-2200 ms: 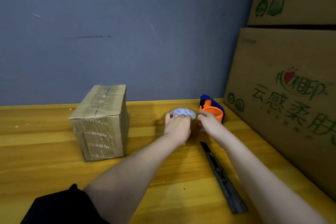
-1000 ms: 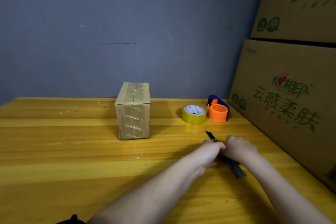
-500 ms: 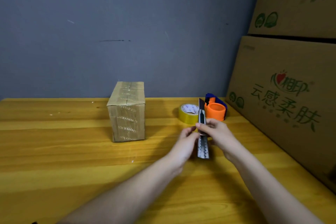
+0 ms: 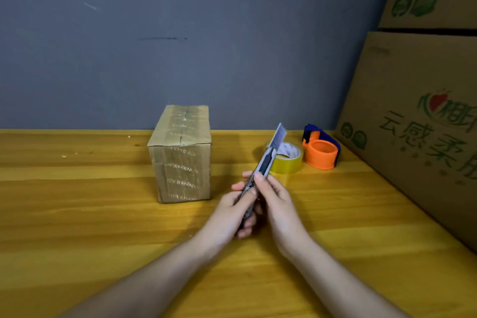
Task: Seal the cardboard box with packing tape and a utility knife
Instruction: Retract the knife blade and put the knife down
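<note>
Utility knife [image 4: 260,175] in both hands, blade out

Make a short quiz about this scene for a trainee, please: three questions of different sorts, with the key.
1. True or false: the knife lies flat on the table.
2. Which stands nearest the big cartons on the right? A) box B) tape roll C) orange dispenser
3. Fill in: the blade is pushed ____ of the handle.

Key
1. False: the left hand and the right hand hold it above the table, blade up.
2. C
3. out
</note>
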